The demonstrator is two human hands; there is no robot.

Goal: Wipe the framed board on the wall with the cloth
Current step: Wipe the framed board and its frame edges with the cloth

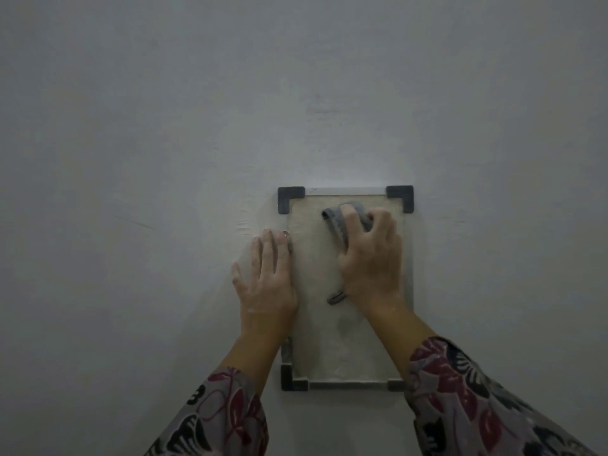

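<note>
Pressing flat, your left hand [268, 274] lies on wall [131, 159] at left edge of board [316, 340], fingers straight and close together, ring finger over frame. Board hangs upright on wall: pale face, dark corner caps. Cloth [339, 222], grey, bunched against board's upper right part, one end showing below your palm. Your right hand [371, 258] grips cloth, fingers curled over it. Patterned sleeves [460, 390] cover both forearms.
</note>
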